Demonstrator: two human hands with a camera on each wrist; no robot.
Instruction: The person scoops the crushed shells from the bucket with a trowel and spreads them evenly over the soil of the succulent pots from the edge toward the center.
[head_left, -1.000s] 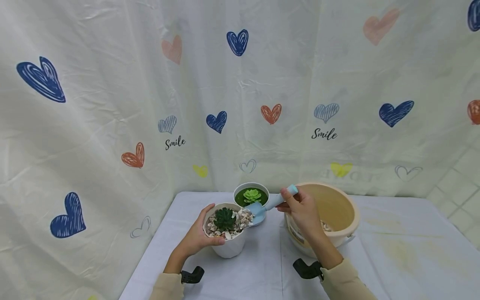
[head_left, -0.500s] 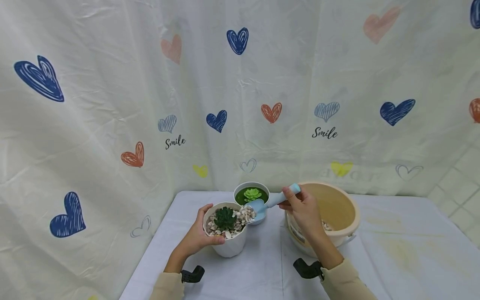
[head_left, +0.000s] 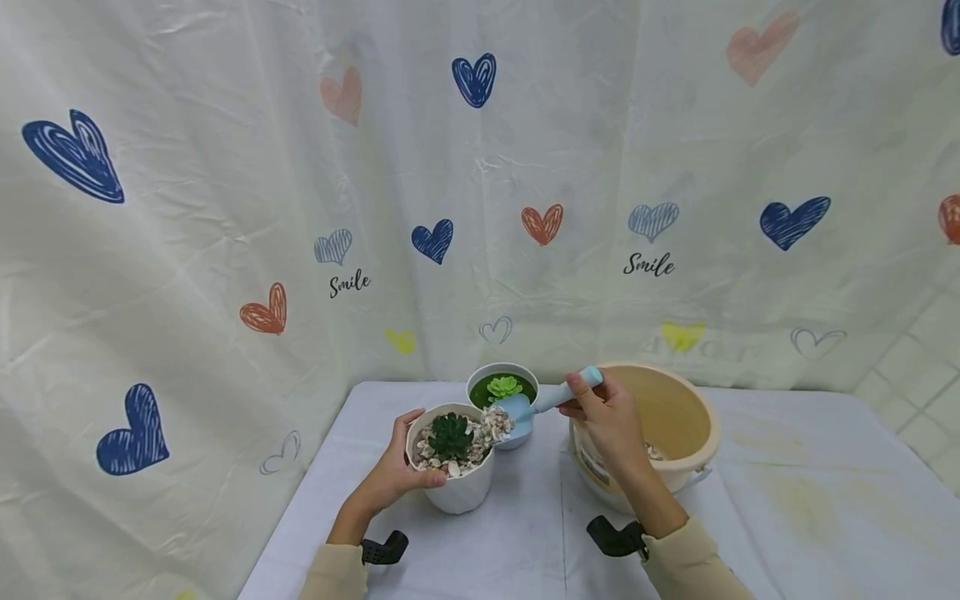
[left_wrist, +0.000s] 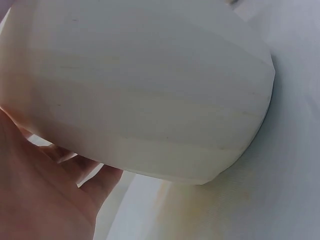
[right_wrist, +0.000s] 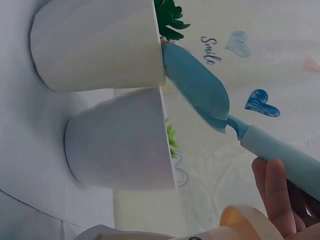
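Observation:
My left hand (head_left: 393, 477) holds the white flowerpot (head_left: 461, 493) by its side, thumb along the near rim and fingers behind. In this pot a dark green succulent (head_left: 450, 436) stands among pale pebbles. My right hand (head_left: 609, 417) grips the handle of a light blue garden trowel (head_left: 555, 397). Its blade tilts down over the pot's right rim, with pebbles (head_left: 497, 424) at its tip. From the right wrist view, the trowel blade (right_wrist: 197, 86) meets the rim close to the dark leaves. The pot wall (left_wrist: 150, 100) fills most of the left wrist view.
Right behind stands a second white pot (head_left: 483, 377) with a light green succulent (head_left: 504, 388). A beige bucket (head_left: 708, 450) with some pebbles (head_left: 652, 452) inside is under and beyond my right hand. A white cloth covers the table (head_left: 795, 475); a heart-printed curtain (head_left: 570, 150) hangs behind.
The trowel has tipped slightly, and its pebbles have slid toward the blade's tip at the pot's rim. Both hands keep nearly the same place.

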